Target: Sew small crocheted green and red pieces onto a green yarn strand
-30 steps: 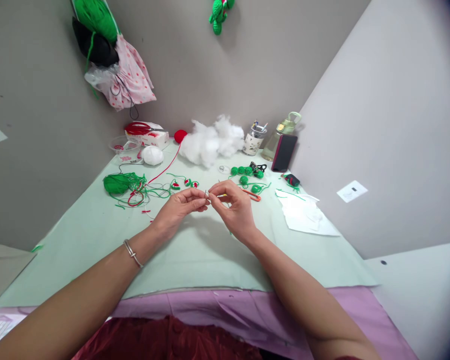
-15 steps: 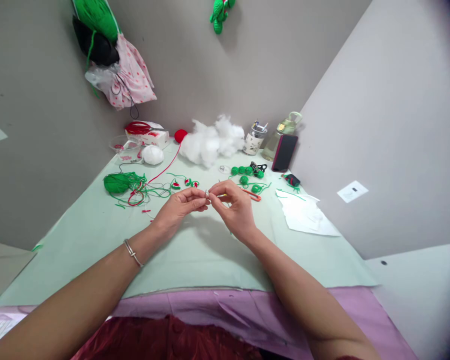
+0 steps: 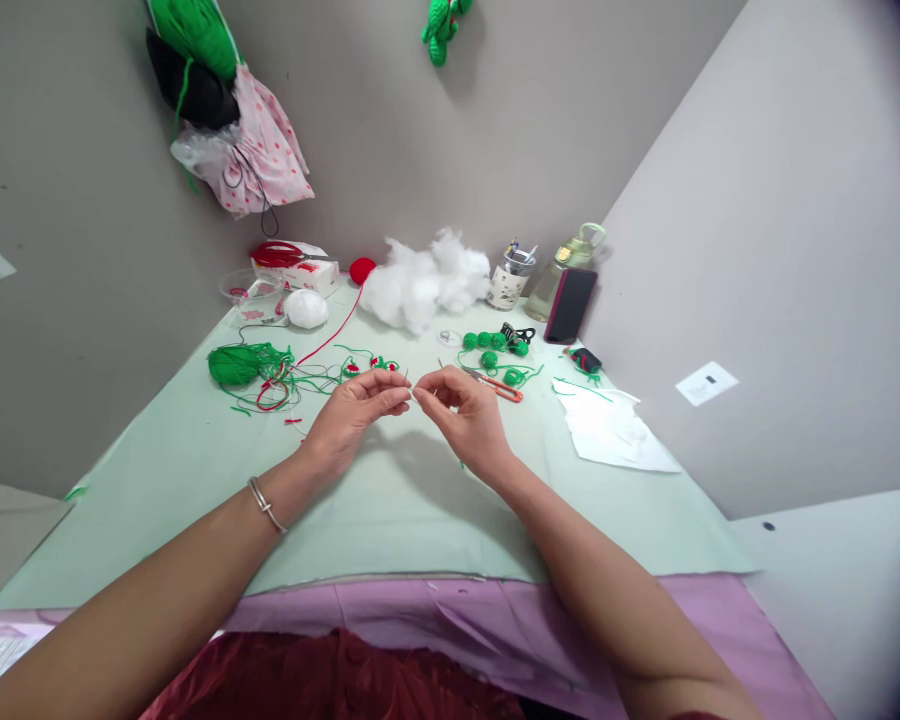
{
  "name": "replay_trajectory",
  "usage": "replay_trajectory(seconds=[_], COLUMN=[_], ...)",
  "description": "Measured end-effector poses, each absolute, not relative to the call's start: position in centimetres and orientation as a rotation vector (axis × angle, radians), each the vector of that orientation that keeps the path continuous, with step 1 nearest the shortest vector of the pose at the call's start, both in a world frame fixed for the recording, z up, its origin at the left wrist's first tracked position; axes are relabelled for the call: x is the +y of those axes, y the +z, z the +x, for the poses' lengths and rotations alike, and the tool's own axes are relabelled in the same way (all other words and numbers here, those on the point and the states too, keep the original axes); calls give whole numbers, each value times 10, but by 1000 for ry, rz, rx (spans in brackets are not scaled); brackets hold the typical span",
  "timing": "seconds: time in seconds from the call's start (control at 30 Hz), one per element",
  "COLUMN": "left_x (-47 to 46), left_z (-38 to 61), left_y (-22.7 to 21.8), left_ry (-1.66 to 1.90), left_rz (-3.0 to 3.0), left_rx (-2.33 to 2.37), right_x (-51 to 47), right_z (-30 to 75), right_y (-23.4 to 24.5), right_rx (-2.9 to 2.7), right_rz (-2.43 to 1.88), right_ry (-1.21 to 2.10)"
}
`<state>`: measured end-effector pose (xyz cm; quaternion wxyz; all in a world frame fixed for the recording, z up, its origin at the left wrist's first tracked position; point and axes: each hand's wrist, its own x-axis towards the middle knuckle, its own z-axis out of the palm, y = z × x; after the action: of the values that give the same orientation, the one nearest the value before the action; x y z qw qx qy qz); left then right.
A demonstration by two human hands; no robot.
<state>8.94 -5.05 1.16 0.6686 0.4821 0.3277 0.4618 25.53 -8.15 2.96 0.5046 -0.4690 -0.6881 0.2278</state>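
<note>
My left hand (image 3: 360, 412) pinches a thin needle (image 3: 407, 374), whose tip pokes up above the thumb and forefinger. My right hand (image 3: 463, 412) is closed in a pinch beside it, the fingertips almost touching those of the left. A bit of white thread shows at the right fingertips, too fine to follow. Just beyond the right hand lie orange-handled thread snips (image 3: 506, 391). Small red-and-green crocheted pieces (image 3: 376, 364) lie behind the left hand, which partly covers them.
Green yarn (image 3: 232, 366) lies tangled at left, near a white yarn ball (image 3: 306, 309). White stuffing (image 3: 424, 285), a pen jar (image 3: 510, 279), a bottle (image 3: 562, 270) and a phone (image 3: 571, 306) stand at the back. Several green crocheted balls (image 3: 489, 358) and white paper (image 3: 607, 430) are at right.
My hands have drawn slightly apart at the fingertips, the left moving a little left. The needle has shifted left with it, and more of the snips shows.
</note>
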Motion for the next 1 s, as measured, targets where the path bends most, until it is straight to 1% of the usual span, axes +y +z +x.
replay_trajectory(seconds=[0.2, 0.4, 0.47, 0.57, 0.8, 1.0], left_x=[-52, -51, -50, -51, -56, -56], left_z=[91, 91, 91, 92, 95, 94], left_y=[14, 13, 12, 11, 11, 9], left_ry=[1061, 1051, 1066, 1067, 981, 963], left_rz=[1130, 1215, 1227, 1193, 1168, 1177], left_rx=[749, 782, 805, 782, 705, 704], right_x=[-79, -78, -79, -83, -87, -86], right_z=[256, 257, 257, 255, 251, 251], right_y=[25, 22, 23, 28, 34, 31], right_rx=[-1714, -1866, -1874, -1827, -1714, -1719], right_rz=[-1118, -1096, -1081, -1085, -1005, -975], right_ry=[501, 205, 155, 153, 264, 249])
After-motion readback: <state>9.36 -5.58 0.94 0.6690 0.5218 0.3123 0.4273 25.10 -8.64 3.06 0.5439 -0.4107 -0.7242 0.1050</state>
